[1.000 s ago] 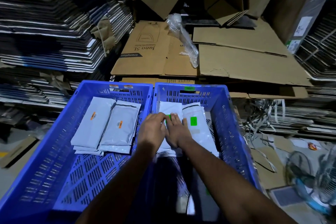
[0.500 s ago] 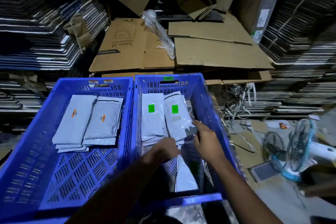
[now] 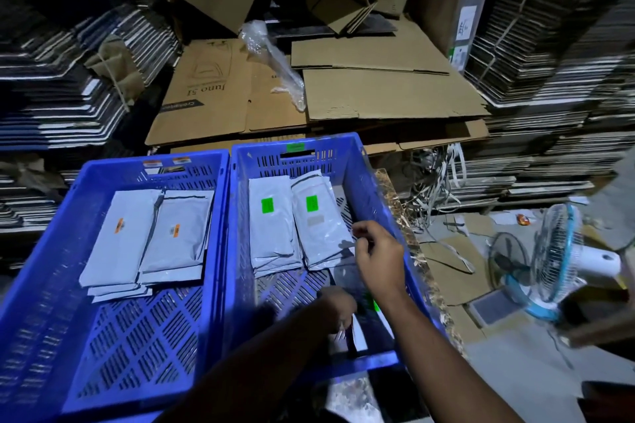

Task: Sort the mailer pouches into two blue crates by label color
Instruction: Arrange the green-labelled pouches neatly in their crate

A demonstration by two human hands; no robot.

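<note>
Two blue crates stand side by side. The left crate (image 3: 44,285) holds grey mailer pouches with orange labels (image 3: 175,240), stacked at its far end. The right crate (image 3: 364,161) holds two stacks of pouches with green labels (image 3: 271,227). My left hand (image 3: 338,307) reaches down into the near end of the right crate, and its fingers close on a pale pouch (image 3: 359,336) that leans there. A bit of green label shows beside that pouch. My right hand (image 3: 378,259) hovers at the near corner of the right green stack, fingers loosely curled and holding nothing.
Flattened cardboard sheets (image 3: 388,96) and a roll of clear plastic (image 3: 275,65) lie beyond the crates. Tall piles of folded cartons (image 3: 62,96) rise on both sides. A small blue-and-white fan (image 3: 556,254) stands on the floor at the right, near loose strapping.
My hands left the green stack they were pressing. The left hand dropped to the pouch at the crate's near end. The right hand moved right, then up beside the stack.
</note>
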